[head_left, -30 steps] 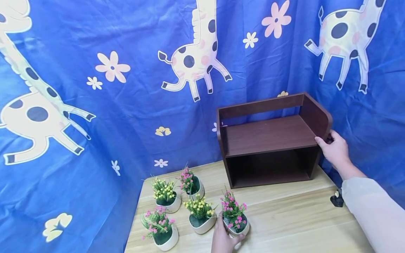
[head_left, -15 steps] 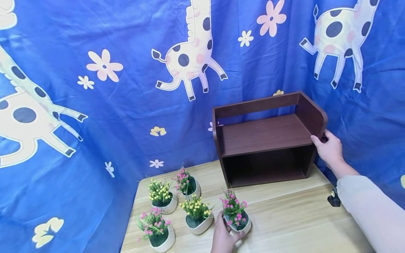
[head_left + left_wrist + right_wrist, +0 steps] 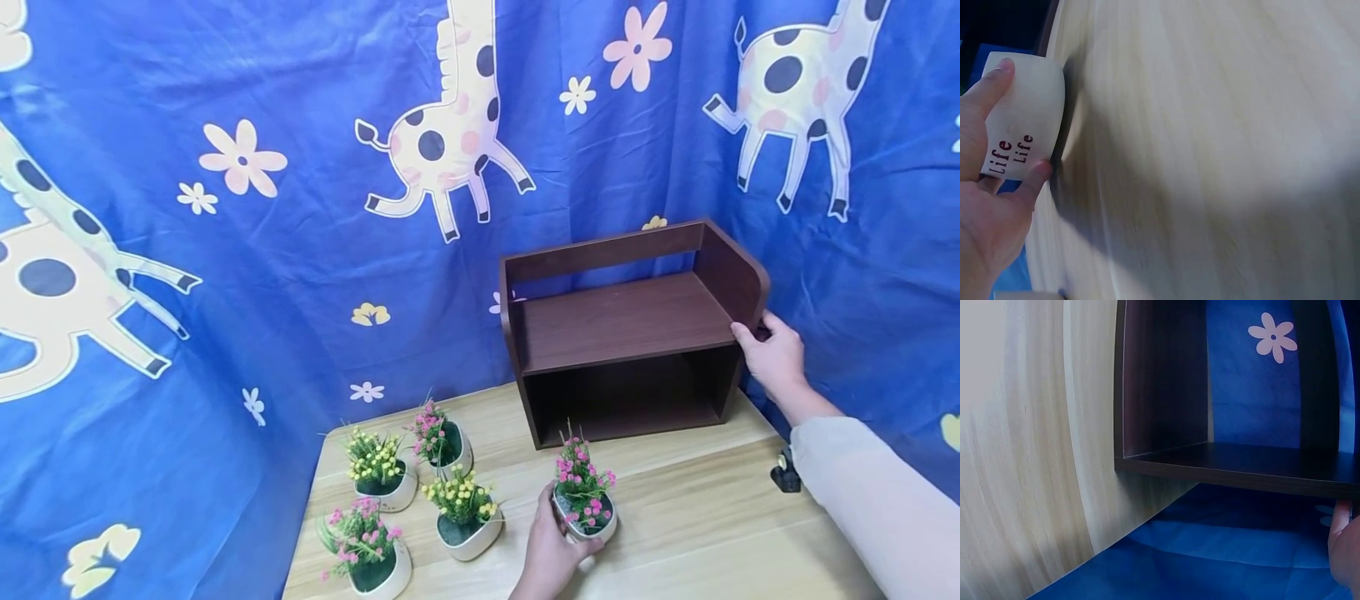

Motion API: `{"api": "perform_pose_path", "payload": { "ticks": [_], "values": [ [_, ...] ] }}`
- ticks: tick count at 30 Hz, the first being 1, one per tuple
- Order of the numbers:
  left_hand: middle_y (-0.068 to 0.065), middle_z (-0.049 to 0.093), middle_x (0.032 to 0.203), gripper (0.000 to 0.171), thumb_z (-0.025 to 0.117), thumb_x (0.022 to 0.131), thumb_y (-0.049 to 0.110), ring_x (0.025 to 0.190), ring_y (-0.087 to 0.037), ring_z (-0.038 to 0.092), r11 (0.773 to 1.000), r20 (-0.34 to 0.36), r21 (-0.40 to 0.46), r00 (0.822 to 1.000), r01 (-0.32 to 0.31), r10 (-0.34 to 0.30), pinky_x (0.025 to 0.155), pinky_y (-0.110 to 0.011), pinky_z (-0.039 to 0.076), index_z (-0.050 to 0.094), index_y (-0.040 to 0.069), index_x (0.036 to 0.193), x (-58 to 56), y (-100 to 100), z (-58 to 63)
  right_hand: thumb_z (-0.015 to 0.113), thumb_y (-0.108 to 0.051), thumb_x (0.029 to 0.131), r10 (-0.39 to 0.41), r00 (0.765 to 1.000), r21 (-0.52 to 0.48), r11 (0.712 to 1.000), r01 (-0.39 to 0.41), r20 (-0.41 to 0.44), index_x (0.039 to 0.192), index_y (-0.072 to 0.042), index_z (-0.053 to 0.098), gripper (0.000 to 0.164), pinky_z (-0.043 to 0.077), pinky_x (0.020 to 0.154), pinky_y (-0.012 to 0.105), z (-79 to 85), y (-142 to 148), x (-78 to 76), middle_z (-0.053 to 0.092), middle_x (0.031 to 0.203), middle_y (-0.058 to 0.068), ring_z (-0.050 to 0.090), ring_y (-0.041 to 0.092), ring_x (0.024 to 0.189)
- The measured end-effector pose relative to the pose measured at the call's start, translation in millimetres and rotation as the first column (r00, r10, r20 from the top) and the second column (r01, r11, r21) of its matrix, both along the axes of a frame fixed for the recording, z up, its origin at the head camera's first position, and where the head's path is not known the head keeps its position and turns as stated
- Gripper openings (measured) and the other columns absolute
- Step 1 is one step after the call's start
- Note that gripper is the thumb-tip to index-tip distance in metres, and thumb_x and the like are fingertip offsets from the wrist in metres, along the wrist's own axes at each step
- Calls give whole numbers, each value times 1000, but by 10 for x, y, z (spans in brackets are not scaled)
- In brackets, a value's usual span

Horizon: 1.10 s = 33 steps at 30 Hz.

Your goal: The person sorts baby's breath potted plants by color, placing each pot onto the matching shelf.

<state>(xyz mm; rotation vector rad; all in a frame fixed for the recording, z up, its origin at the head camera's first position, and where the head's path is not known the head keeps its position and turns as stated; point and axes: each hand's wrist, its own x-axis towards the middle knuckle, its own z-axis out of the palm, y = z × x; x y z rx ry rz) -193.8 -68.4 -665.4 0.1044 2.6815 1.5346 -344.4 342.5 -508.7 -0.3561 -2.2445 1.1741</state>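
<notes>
My left hand (image 3: 553, 546) grips the white pot of an artificial plant with pink flowers (image 3: 585, 483), in front of the shelf in the head view. Red "Life" lettering shows on the pot (image 3: 1032, 106) in the left wrist view, with thumb and fingers spread around its side. Whether the pot's base touches the table cannot be told. A dark brown two-tier shelf (image 3: 622, 321) stands at the back right. My right hand (image 3: 780, 358) holds its right side panel, thumb at the front edge; the other fingers are mostly hidden behind the panel.
Left of the held plant stand two yellow-flowered pots (image 3: 470, 542) and two pink-flowered pots (image 3: 388, 575) on the wooden table (image 3: 690, 517). A small black object (image 3: 785, 473) sits at the table's right edge. A blue giraffe-print curtain (image 3: 300, 250) hangs behind.
My left hand has moved right with the pink-flowered plant, away from the other pots. The right hand keeps its hold on the shelf. The head view has shifted slightly.
</notes>
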Motion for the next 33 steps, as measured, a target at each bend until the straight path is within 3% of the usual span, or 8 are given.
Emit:
{"api": "perform_pose_path", "payload": {
  "ticks": [5,11,15,19,22,33],
  "values": [
    [-13,52,148,122,95,59,38,133,-28,56,999,-1,-38,1000,31,-31,115,-42,43,26,9,155,-43,128,-30,68,-37,93,-7,1000,-5,1000,7,-9,123,-8,67,42,39,66,12,5,-7,9,48,74,-33,44,-14,72],
    [-13,50,150,124,94,59,40,134,-30,55,996,15,-51,997,72,-71,116,-44,42,24,10,157,-89,270,0,68,-39,93,-14,1000,-18,1000,14,-6,124,-9,67,43,39,67,9,-2,8,2,45,74,-37,45,-16,73],
    [-12,52,150,125,95,58,40,133,-30,56,995,12,-57,997,78,-78,117,-47,42,24,13,158,-120,344,23,68,-39,93,-25,1000,-12,1000,25,1,126,-10,67,44,39,66,8,-3,0,-6,56,80,-25,45,-16,74],
    [-11,51,151,127,95,56,40,133,-29,56,995,21,-51,996,88,-87,117,-45,42,24,15,158,-140,412,-2,68,-39,94,-19,1000,-1,1000,19,2,127,-9,66,45,40,66,9,-14,-18,-18,69,91,2,45,-16,74],
    [-10,50,152,127,95,56,39,134,-28,56,994,20,-41,995,100,-100,116,-42,42,24,14,158,-158,467,-24,67,-38,94,-12,1000,-2,1000,12,-5,128,-8,66,46,40,66,9,-25,-33,-21,70,101,16,45,-16,74],
    [-5,46,153,123,95,56,41,137,-26,52,987,-19,-95,991,131,-133,118,-45,40,30,12,155,-264,687,-13,67,-38,94,-29,1000,-19,999,29,-10,131,-9,65,47,39,69,9,-52,-20,-24,70,103,15,45,-16,77]
  ]
}}
